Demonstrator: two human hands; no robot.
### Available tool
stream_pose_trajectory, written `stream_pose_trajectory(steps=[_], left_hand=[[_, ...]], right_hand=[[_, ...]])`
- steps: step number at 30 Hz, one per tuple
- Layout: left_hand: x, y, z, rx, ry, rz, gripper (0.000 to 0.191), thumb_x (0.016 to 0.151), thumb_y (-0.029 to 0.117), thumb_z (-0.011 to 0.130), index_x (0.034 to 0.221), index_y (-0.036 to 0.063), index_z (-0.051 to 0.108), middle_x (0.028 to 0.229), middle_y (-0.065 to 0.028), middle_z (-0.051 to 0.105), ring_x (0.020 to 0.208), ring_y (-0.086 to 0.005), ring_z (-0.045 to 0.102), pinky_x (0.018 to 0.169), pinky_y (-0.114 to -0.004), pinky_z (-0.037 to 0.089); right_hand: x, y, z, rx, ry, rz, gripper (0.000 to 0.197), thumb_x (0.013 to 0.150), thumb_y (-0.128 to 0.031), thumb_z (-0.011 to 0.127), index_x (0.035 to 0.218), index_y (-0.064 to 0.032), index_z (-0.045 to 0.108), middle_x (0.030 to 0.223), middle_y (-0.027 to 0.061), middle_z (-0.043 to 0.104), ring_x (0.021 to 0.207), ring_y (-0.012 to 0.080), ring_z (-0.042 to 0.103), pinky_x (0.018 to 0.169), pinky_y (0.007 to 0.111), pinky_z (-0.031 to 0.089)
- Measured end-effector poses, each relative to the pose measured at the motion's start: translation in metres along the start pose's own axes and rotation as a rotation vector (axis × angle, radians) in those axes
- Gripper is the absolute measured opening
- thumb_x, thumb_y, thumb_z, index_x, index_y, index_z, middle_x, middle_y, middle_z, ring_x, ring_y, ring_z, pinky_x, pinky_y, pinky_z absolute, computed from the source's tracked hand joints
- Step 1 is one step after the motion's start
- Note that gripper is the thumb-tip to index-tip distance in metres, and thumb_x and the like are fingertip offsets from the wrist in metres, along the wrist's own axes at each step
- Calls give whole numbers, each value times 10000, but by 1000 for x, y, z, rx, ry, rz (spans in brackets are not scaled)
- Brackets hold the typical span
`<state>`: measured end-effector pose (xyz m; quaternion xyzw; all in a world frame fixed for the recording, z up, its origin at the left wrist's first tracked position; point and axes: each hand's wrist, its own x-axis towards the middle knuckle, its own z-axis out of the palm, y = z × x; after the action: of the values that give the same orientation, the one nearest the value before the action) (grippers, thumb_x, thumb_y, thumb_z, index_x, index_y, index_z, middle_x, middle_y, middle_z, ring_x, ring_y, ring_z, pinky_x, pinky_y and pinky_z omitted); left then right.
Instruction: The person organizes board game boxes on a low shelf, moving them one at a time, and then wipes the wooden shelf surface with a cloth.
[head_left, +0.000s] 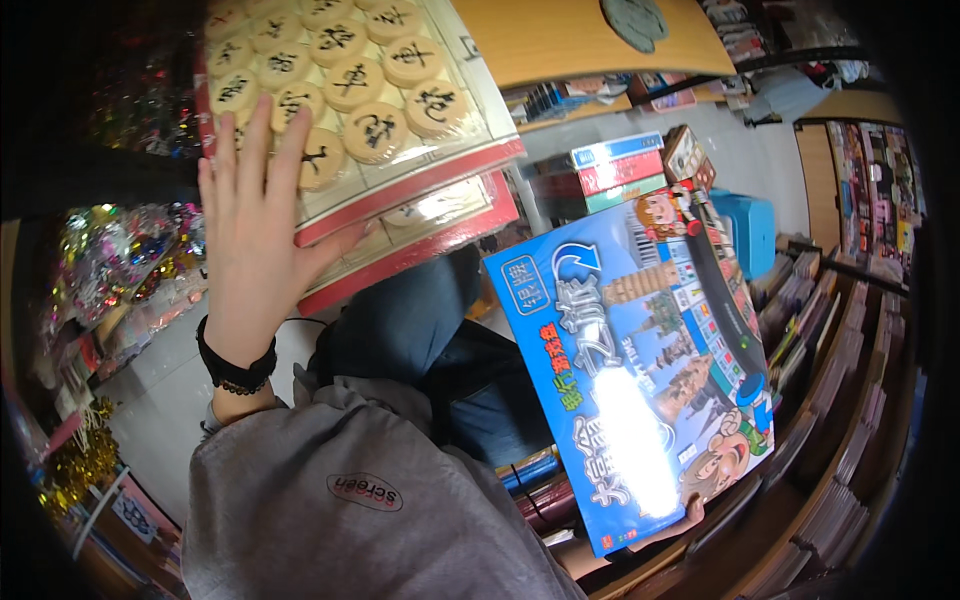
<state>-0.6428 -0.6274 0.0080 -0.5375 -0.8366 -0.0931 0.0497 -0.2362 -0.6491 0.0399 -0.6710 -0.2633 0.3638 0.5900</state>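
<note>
On the left, my left hand (251, 202) lies with fingers spread on a shrink-wrapped Chinese chess set (420, 161), over its round wooden pieces. The thumb reaches down over a second red-edged set (450, 225) beneath it. My right hand (686, 521) holds a blue board game box (547, 382) at its lower right corner; most of this hand is hidden behind the box. The box is tilted, its printed front up, with a bright glare across it. A black band circles my left wrist.
Boxed games (619, 172) are stacked beyond the blue box, near a blue plastic stool or bin (742, 232). Shelf rows of thin books or packets (840, 465) run down the right. Shiny tinsel (127, 255) hangs at left. A wooden tabletop (540, 37) stands at the top.
</note>
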Motion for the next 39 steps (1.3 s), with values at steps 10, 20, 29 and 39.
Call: stream_pose_trajectory(steps=[10,20,29,39], left_hand=[[11,5,20,-34,171,80,736,592,315,719,1227,115,406,1292,-104,362,1176,-359,318,931,-427,320],[11,3,17,-21,181,86,750,598,306,711,1243,106,384,1299,-118,351,1189,-354,303,942,-434,307],[12,10,15,-25,181,52,737,597,278,703,1238,94,388,1303,-121,345,1203,-349,287,959,-428,288],[11,14,14,-7,158,42,731,590,222,701,1234,73,388,1300,-129,347,1204,-328,300,966,-419,280]], right_hand=[[28,20,59,-243,-238,-96,541,751,-294,479,1182,16,379,1133,144,475,1003,237,489,853,343,395],[69,15,114,-437,-608,-58,509,765,-42,516,1232,21,323,1130,108,476,993,176,486,853,281,388],[133,148,179,-344,-1025,387,420,727,-86,595,1094,-2,408,955,55,555,790,101,551,635,213,462],[155,309,144,176,-977,915,435,762,-16,507,1158,16,331,1091,143,492,960,240,532,804,394,467]])
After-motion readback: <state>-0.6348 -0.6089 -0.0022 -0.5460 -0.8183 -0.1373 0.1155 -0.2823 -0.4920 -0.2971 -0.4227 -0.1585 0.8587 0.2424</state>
